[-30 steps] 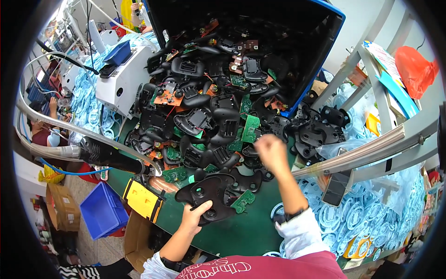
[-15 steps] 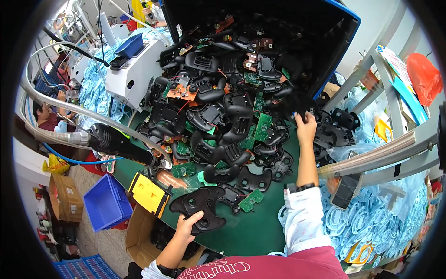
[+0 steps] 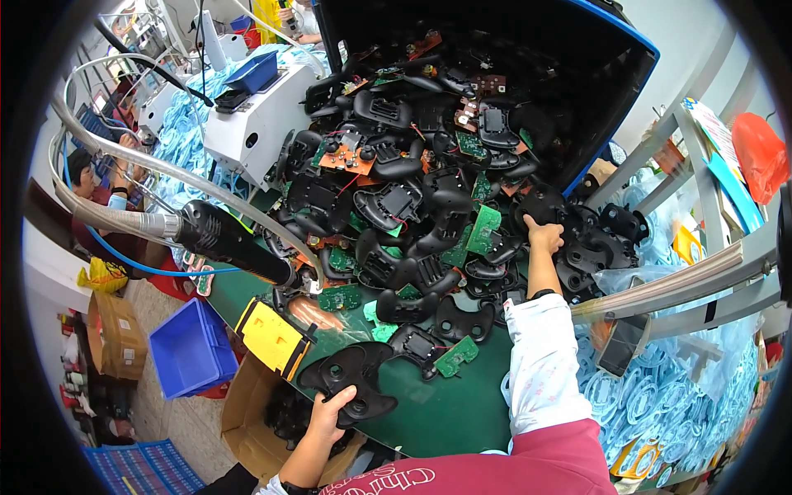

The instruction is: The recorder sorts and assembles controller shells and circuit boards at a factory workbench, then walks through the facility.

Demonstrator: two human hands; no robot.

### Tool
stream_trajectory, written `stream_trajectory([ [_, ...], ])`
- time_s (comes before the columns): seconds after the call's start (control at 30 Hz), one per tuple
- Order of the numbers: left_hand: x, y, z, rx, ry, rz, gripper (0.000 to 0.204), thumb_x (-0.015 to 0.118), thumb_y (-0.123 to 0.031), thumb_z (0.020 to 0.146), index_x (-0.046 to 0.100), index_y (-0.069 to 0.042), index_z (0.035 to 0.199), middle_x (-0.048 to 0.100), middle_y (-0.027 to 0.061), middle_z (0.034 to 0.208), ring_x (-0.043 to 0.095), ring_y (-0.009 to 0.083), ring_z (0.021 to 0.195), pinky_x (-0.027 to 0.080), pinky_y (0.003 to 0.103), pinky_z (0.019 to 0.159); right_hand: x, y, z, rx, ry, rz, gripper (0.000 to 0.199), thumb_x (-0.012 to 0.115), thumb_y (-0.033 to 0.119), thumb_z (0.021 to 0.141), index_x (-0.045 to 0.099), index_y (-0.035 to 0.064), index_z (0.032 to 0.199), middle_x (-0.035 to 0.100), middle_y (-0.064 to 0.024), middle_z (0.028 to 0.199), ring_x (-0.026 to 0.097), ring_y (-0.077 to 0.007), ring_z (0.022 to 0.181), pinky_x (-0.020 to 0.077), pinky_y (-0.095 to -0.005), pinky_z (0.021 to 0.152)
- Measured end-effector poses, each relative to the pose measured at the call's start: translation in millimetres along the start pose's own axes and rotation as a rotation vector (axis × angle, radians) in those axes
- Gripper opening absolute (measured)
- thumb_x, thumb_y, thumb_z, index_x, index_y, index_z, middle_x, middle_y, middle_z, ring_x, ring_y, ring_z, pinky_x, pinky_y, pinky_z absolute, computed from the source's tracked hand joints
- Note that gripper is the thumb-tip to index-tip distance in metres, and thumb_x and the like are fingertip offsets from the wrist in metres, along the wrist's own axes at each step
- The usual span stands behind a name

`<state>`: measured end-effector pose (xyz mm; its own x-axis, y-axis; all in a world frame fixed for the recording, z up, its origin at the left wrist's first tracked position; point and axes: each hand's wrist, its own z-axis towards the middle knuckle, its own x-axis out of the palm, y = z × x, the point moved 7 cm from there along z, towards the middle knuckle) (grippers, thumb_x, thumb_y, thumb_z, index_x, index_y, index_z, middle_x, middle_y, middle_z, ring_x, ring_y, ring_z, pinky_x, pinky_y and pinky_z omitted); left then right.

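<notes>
My left hand (image 3: pixel 330 412) grips a black game-controller shell (image 3: pixel 351 381) at the near edge of the green table (image 3: pixel 445 412). My right hand (image 3: pixel 544 235) reaches far out and closes on a round black shell piece (image 3: pixel 540 206) at the right side of a big heap of black controller shells and green circuit boards (image 3: pixel 412 190). The heap spills out of a tipped blue bin (image 3: pixel 577 74) at the back. A shell with a green board (image 3: pixel 437 351) lies between my two arms.
A black powered tool on a hose (image 3: pixel 235 243) hangs at the left over a yellow fixture (image 3: pixel 272 338). A white machine (image 3: pixel 247 124) stands behind it. Below the table edge are a blue crate (image 3: pixel 190 351) and cardboard boxes (image 3: pixel 111 334). Another person (image 3: pixel 91 181) sits at far left.
My right hand has stretched from the near middle of the heap to its far right side and taken hold of a black piece. My left hand kept its grip on the shell.
</notes>
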<state>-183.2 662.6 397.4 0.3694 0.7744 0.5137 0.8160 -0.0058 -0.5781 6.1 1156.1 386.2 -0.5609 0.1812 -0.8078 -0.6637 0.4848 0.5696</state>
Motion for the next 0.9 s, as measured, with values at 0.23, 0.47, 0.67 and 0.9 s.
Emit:
stream_trajectory([
  [0.23,-8.6,5.2,-8.7,0.013,-0.015,-0.05,0.039,0.058,-0.001,0.076,0.046,-0.001,0.113,0.056,0.0105,0.1,0.059,0.0225,0.089,0.051,0.038,0.079,21.6,9.4,5.3,-0.163,0.181,-0.132,0.083,0.08,0.035,0.055,0.032,0.0024,0.114,0.051,-0.0253,0.108,0.05,-0.0374,0.102,0.0426,-0.0424,0.086],
  [0.47,-21.8,10.3,-20.1,-0.005,-0.054,-0.032,0.044,0.062,-0.004,0.074,0.046,0.0,0.114,0.055,0.0111,0.105,0.057,0.0224,0.093,0.049,0.036,0.081,-41.3,6.3,-31.5,-0.731,-0.185,0.218,0.061,0.073,0.011,0.063,0.041,0.0044,0.114,0.05,-0.0216,0.103,0.048,-0.0382,0.098,0.0375,-0.0402,0.086],
  [0.67,-50.2,2.5,-42.2,0.006,-0.04,-0.026,0.045,0.064,-0.006,0.074,0.047,0.0,0.114,0.056,0.0115,0.106,0.057,0.0232,0.094,0.049,0.037,0.082,-136.6,43.6,-106.9,-1.088,-0.304,0.42,0.047,0.069,0.01,0.068,0.049,0.0031,0.11,0.052,-0.0144,0.102,0.05,-0.0291,0.095,0.0388,-0.0349,0.085],
  [0.9,-150.7,-24.1,-108.2,0.101,-0.229,-0.018,0.044,0.067,-0.008,0.072,0.049,0.001,0.111,0.057,0.0117,0.104,0.057,0.024,0.093,0.048,0.037,0.083,-156.0,40.9,-230.9,-0.972,0.562,0.746,0.048,0.066,0.001,0.071,0.045,0.0008,0.114,0.052,-0.0076,0.104,0.05,-0.0171,0.096,0.0385,-0.0275,0.086],
])
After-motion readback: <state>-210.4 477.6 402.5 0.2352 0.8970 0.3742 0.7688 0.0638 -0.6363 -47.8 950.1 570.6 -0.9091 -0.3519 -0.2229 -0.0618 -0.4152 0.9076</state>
